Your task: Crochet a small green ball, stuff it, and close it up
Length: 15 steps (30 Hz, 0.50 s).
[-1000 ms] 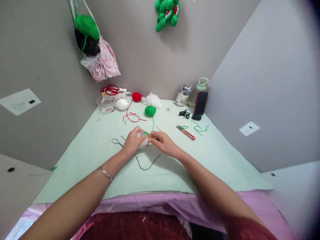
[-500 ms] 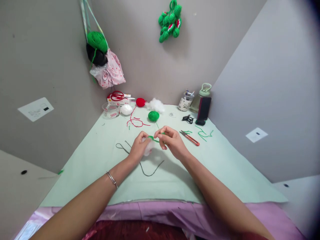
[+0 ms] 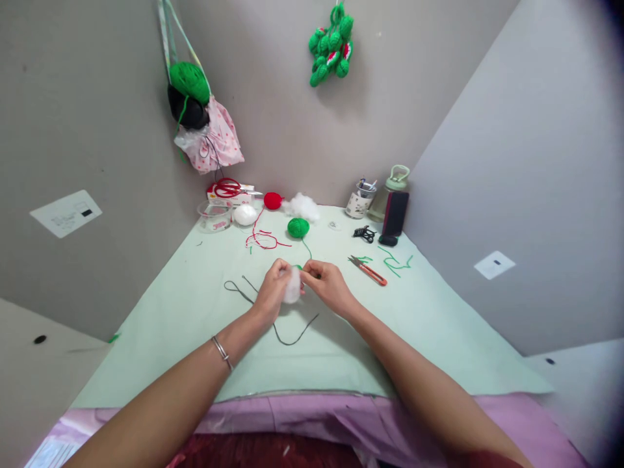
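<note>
My left hand [image 3: 273,289] is closed round a white tuft of stuffing [image 3: 292,287] and a small green yarn piece [image 3: 299,267], mostly hidden by my fingers. Right beside it, my right hand [image 3: 326,283] is pinched together at the green piece. A green strand runs from the green yarn ball [image 3: 298,227] down into my right fingers; whether they also grip a small tool is hidden. Below my hands, a dark cord [image 3: 292,342] curves over the pale green table cover [image 3: 341,364].
Orange-handled thread snips [image 3: 368,270] and green yarn scraps [image 3: 397,265] lie to the right. Behind are a red yarn ball [image 3: 273,201], loose stuffing [image 3: 303,207], a white ball [image 3: 244,214], a clear tub [image 3: 214,218], red scissors [image 3: 229,188], a pen cup [image 3: 361,201] and a phone [image 3: 396,213].
My right hand has come down and left, from holding the yarn raised with fingers spread to a pinch against the green piece. The white tuft shows more between my hands.
</note>
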### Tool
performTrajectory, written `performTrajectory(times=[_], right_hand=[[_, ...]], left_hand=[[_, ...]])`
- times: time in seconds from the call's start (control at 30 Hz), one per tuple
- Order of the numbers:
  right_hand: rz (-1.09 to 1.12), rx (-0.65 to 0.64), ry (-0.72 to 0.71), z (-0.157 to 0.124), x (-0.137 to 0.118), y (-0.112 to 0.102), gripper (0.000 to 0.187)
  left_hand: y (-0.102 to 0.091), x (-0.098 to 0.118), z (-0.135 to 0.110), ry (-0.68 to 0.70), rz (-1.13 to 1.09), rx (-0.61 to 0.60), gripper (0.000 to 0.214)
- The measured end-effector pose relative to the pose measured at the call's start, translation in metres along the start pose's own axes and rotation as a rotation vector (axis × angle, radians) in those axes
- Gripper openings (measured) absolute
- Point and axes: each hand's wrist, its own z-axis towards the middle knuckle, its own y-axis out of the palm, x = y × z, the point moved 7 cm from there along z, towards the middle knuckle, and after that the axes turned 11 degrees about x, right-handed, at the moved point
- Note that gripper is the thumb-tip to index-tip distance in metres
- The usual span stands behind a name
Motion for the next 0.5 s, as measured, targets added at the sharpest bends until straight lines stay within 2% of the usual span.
performTrajectory(times=[0.17, 0.3, 0.5], right_hand=[[0.005, 0.055, 0.035, 0.004, 0.008, -0.006, 0.029], [0.024, 0.022, 0.033, 0.003, 0.006, -0.008, 0.029], [0.065, -0.146, -0.031, -0.011, -0.012, 0.002, 0.019]], left_hand=[[0.003, 0.006, -0.007, -0.005, -0.016, -0.087, 0.038], [0.002, 0.006, -0.004, -0.012, 0.037, -0.116, 0.044], [-0.01, 0.008, 0.005, 0.054, 0.128, -0.009, 0.033]])
